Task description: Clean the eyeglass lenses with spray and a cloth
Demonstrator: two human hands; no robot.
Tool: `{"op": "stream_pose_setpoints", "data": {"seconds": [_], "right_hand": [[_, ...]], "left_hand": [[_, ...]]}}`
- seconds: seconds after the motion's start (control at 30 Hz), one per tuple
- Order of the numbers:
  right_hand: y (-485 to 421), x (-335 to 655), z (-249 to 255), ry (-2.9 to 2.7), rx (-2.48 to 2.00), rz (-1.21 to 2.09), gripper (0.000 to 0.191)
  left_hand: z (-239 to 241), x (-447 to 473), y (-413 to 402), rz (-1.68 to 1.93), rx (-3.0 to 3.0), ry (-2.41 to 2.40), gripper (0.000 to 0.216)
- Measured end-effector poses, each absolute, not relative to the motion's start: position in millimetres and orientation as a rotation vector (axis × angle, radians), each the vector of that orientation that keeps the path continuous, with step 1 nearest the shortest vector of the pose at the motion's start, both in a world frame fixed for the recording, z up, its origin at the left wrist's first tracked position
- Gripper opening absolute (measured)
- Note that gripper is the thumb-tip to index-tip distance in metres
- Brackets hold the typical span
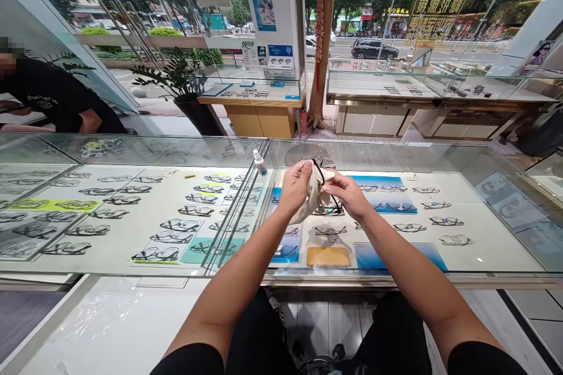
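My left hand is closed round a pale cream cloth and part of a pair of dark-framed eyeglasses. My right hand pinches the eyeglasses and the cloth's edge from the other side. Both hands hover above the glass top of a display case, at its middle. The cloth covers much of the lenses. A small white spray bottle stands on the glass to the left of my left hand.
Rows of eyeglasses lie under the glass, with an orange-yellow case near the front. A person in a black shirt leans at the far left. Beyond the counter are a potted plant and more display cases.
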State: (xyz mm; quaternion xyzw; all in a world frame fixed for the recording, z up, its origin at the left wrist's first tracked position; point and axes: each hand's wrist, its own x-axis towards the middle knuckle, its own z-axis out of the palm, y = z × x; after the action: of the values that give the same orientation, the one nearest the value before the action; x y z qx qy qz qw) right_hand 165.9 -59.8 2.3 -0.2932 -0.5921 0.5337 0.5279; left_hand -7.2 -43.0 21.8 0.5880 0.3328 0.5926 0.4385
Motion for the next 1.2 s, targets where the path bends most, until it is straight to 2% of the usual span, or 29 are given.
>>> {"op": "stream_pose_setpoints", "data": {"seconds": [0.23, 0.47, 0.57, 0.73, 1.0, 1.1, 1.2], "right_hand": [[-58, 175, 11, -1.222, -0.647, 1.370, 0.041], [-51, 187, 13, -1.079, -0.639, 1.370, 0.039], [-49, 191, 13, -1.050, -0.629, 1.367, 0.038], [-45, 196, 12, -0.996, -0.627, 1.393, 0.039], [-42, 200, 13, -0.994, -0.607, 1.403, 0.042], [-42, 201, 14, -0.986, -0.597, 1.412, 0.042], [-42, 203, 15, -1.000, -0.596, 1.401, 0.042]], "left_hand": [[30, -25, -32, 1.831, 1.536, 1.014, 0.068], [30, -48, -15, 2.272, 1.485, 1.286, 0.042], [29, -55, -13, 2.266, 1.601, 1.357, 0.036], [28, -60, -13, 1.737, 1.873, 1.682, 0.033], [18, -62, -7, 0.303, 2.221, 1.979, 0.046], [15, -62, -7, 0.059, 2.279, 1.975, 0.048], [14, -61, -9, 0.013, 2.315, 1.973, 0.048]]}}
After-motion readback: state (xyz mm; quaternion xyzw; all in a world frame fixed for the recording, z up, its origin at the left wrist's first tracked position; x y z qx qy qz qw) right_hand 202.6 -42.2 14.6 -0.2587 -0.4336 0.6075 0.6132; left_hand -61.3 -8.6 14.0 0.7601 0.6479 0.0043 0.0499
